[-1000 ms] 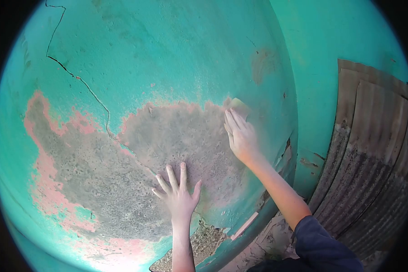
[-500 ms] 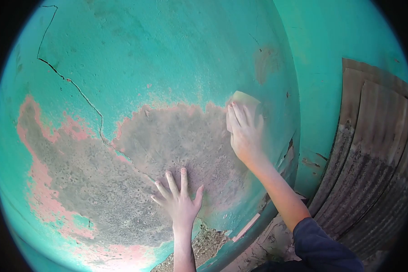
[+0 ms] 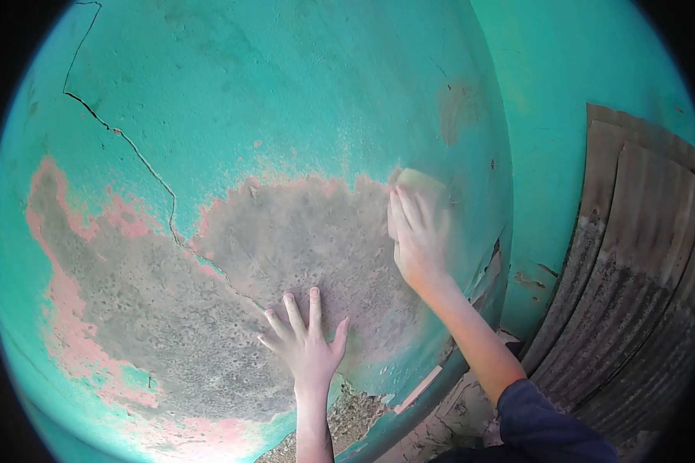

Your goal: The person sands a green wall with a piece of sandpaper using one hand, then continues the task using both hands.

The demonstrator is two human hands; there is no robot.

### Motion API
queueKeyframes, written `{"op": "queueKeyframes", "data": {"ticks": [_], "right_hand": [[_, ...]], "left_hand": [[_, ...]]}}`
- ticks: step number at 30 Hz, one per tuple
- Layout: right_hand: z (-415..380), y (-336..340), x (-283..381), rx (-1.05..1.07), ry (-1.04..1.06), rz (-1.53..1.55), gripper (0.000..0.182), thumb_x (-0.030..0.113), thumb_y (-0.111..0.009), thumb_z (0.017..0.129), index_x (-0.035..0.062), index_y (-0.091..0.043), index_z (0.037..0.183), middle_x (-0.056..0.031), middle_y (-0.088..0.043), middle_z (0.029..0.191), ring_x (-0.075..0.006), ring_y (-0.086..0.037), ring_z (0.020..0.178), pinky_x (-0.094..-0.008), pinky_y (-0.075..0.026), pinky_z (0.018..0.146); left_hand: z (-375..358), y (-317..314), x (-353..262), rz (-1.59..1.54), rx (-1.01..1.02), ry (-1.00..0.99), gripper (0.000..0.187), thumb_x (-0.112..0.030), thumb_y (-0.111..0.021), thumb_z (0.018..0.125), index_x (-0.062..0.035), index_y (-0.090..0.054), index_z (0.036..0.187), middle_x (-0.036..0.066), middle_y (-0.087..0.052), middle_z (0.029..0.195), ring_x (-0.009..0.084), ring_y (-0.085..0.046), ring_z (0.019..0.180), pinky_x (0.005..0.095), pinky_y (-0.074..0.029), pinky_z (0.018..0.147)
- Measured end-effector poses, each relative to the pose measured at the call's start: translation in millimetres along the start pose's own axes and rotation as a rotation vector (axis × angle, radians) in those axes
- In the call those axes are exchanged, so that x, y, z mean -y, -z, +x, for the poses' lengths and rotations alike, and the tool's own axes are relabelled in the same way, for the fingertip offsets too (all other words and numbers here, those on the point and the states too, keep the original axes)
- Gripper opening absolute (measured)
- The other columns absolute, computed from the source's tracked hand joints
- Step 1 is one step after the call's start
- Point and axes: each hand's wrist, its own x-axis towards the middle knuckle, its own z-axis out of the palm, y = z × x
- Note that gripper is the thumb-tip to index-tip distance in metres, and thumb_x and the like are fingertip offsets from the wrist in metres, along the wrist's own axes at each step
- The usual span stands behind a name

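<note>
My left hand (image 3: pixel 307 345) lies against the bare grey patch (image 3: pixel 208 324) of the wall, its fingers spread and nothing in it. Up and to the right, my right hand (image 3: pixel 419 235) presses a pale piece of sandpaper (image 3: pixel 421 184) onto the wall. The sheet's upper edge sticks out beyond the fingertips; the rest is under the palm. It sits at the right border of the grey patch, where turquoise paint (image 3: pixel 309 92) begins. Both hands look dusty.
A long crack (image 3: pixel 156 177) runs down the wall towards my left fingertips. Pink undercoat (image 3: pixel 73 324) rims the grey patch. Broken plaster (image 3: pixel 355 417) shows at the wall's foot. Corrugated metal sheets (image 3: pixel 618 255) lean on the right, past the wall's corner.
My right hand has slid slightly downward with the sandpaper. My left hand stays in place on the wall.
</note>
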Motion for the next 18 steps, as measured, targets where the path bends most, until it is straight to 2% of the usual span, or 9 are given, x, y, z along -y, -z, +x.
{"op": "queueKeyframes", "data": {"ticks": [3,6,10,16,18], "right_hand": [[22.0,12.1,2.9,-0.005,-0.033,0.018,0.068,0.007,-0.059,0.089,0.0107,-0.039,0.154,-0.0012,-0.038,0.16,-0.0289,-0.039,0.144,-0.0695,-0.025,0.112],[-8.6,7.3,10.9,0.067,0.005,0.041,0.069,0.006,-0.059,0.089,0.0109,-0.038,0.155,-0.0015,-0.037,0.16,-0.0295,-0.038,0.145,-0.0695,-0.025,0.113],[10.6,3.8,0.9,-0.017,0.008,0.069,0.07,0.005,-0.057,0.09,0.0117,-0.036,0.156,-0.0015,-0.035,0.162,-0.0294,-0.036,0.145,-0.0694,-0.023,0.114],[-9.0,-1.4,3.8,0.042,0.014,0.099,0.073,0.006,-0.058,0.09,0.0119,-0.032,0.158,-0.0022,-0.034,0.162,-0.0299,-0.036,0.146,-0.0696,-0.023,0.113],[16.4,14.6,2.2,0.051,-0.012,0.085,0.074,0.005,-0.058,0.09,0.0118,-0.032,0.158,-0.0024,-0.034,0.162,-0.0301,-0.035,0.146,-0.0696,-0.023,0.113]], "left_hand": [[0.1,1.1,1.1,0.001,0.007,-0.002,0.089,-0.068,-0.06,0.088,-0.0277,-0.03,0.161,0.021,-0.01,0.168,0.0543,0.004,0.151,0.0768,0.009,0.111],[0.3,0.4,-1.1,-0.003,0.001,0.003,0.089,-0.068,-0.06,0.088,-0.0274,-0.03,0.161,0.021,-0.009,0.168,0.0542,0.004,0.151,0.0767,0.009,0.111],[-0.4,0.1,-0.5,0.001,-0.002,-0.002,0.09,-0.069,-0.06,0.088,-0.0274,-0.028,0.161,0.021,-0.008,0.168,0.0546,0.003,0.151,0.0771,0.008,0.111],[0.3,2.6,-0.7,-0.019,0.038,0.009,0.09,-0.069,-0.06,0.088,-0.0275,-0.028,0.162,0.022,-0.009,0.168,0.0547,0.004,0.151,0.0774,0.008,0.111],[0.9,2.0,-0.8,-0.012,0.031,0.005,0.09,-0.069,-0.06,0.088,-0.0274,-0.028,0.162,0.022,-0.009,0.168,0.0548,0.003,0.151,0.0775,0.008,0.111]]}}
